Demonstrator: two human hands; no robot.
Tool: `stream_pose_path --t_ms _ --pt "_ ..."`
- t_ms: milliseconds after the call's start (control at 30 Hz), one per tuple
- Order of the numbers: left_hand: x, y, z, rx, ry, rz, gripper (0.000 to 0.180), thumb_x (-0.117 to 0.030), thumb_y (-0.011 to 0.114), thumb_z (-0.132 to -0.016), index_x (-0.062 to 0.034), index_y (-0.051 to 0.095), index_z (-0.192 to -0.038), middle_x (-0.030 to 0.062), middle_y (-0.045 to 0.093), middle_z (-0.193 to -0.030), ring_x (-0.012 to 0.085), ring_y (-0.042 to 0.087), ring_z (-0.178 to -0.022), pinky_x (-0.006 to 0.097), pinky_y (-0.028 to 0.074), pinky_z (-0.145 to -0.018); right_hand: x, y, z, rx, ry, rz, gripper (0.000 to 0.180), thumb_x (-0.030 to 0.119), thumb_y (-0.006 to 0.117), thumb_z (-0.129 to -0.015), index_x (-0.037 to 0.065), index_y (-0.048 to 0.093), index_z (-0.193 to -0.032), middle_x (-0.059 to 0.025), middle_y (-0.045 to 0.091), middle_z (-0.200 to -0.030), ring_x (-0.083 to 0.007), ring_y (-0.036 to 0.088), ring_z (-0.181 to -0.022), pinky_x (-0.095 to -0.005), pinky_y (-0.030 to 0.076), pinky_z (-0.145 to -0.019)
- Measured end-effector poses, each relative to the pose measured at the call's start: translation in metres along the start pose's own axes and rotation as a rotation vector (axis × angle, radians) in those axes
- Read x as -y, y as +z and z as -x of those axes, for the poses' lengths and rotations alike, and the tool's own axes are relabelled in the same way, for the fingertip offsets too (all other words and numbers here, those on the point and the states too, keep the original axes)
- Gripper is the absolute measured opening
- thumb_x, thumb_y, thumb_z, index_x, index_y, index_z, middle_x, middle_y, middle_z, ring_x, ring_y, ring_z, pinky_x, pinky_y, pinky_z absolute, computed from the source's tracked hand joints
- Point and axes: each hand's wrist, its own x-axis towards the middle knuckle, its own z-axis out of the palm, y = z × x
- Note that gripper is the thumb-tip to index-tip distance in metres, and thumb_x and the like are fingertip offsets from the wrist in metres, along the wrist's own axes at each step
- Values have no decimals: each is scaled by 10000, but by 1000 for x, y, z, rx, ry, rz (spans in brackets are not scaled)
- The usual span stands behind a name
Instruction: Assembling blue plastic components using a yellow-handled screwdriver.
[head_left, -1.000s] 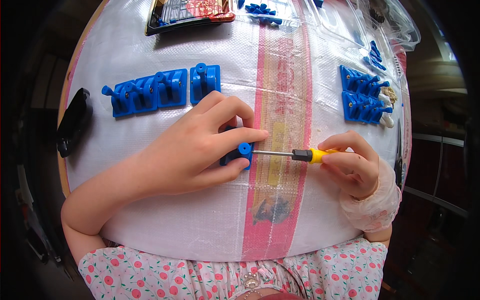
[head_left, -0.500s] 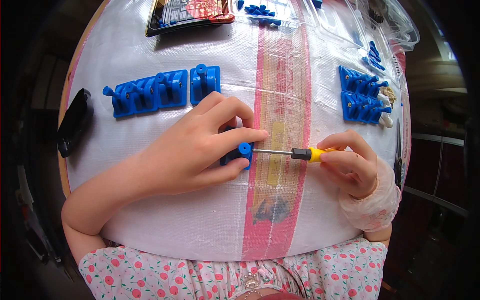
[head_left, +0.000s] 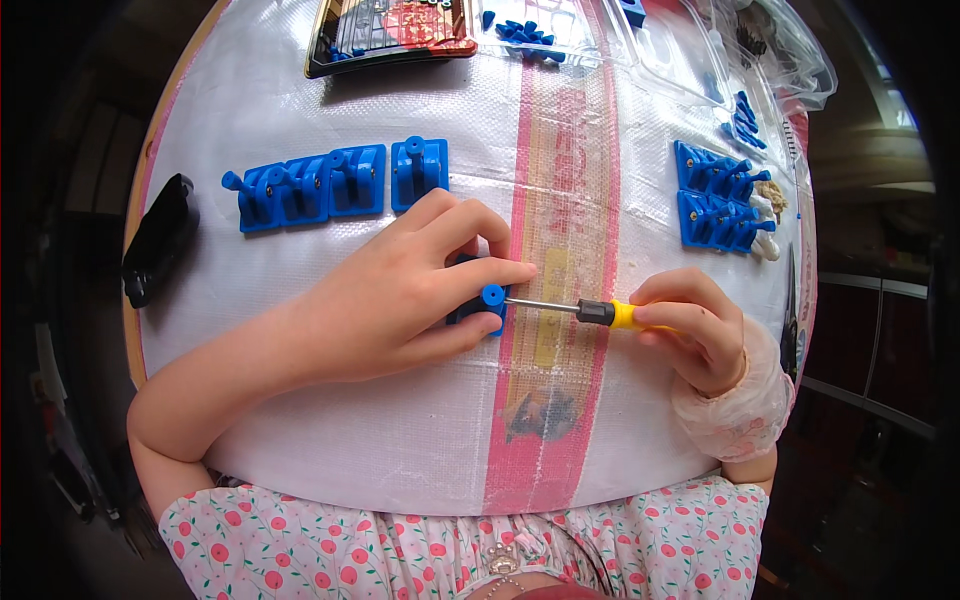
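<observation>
Near the middle of the table, my left hand grips a small blue plastic bracket with a round-ended peg; the fingers cover much of it. My right hand has its fingers closed round the yellow handle of a screwdriver. Its thin metal shaft points left and its tip meets the bracket's right side beside the peg. Whether a screw sits at the tip is too small to make out.
Several matching blue brackets stand in a row at the left. More are grouped at the right. A black case lies at the left edge. Behind are a black tray and clear containers with small blue pegs.
The view has shifted slightly. Both hands keep their grips, and the screwdriver still touches the bracket, its handle tilted a little differently.
</observation>
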Motion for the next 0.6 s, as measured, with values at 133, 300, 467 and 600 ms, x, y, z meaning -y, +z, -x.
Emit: stream_pose_path --t_ms 133,300,467,600 --pt "-1 0 0 10 -13 6 478 -65 695 -773 -107 616 -1243 70 486 -1099 219 461 -967 322 439 -837 -1 -2 -1 25 -10 -29 211 -19 685 -812 -23 630 -1016 -164 609 -974 -265 639 -827 -310 518 -695" --pt "-2 0 -2 18 -7 -16 479 -77 698 -777 -109 611 -1247 70 487 -1097 223 457 -979 327 430 -850 -5 -2 1 34 -10 -32 217 -15 685 -817 -25 616 -1023 -163 632 -939 -276 651 -801 -316 521 -695" --pt "-1 0 -2 21 -5 -27 488 -80 700 -777 -111 605 -1254 73 489 -1095 233 456 -995 336 424 -855 -8 2 3 8 26 -53 222 6 689 -823 -26 612 -1029 -158 646 -907 -275 660 -789 -311 519 -684" --pt "-1 1 -4 19 -4 -15 485 -78 699 -779 -109 603 -1253 79 491 -1099 240 459 -1004 344 418 -868 -9 1 0 2 19 -29 269 30 716 -806 -29 620 -1049 -155 643 -906 -264 652 -771 -304 511 -667"
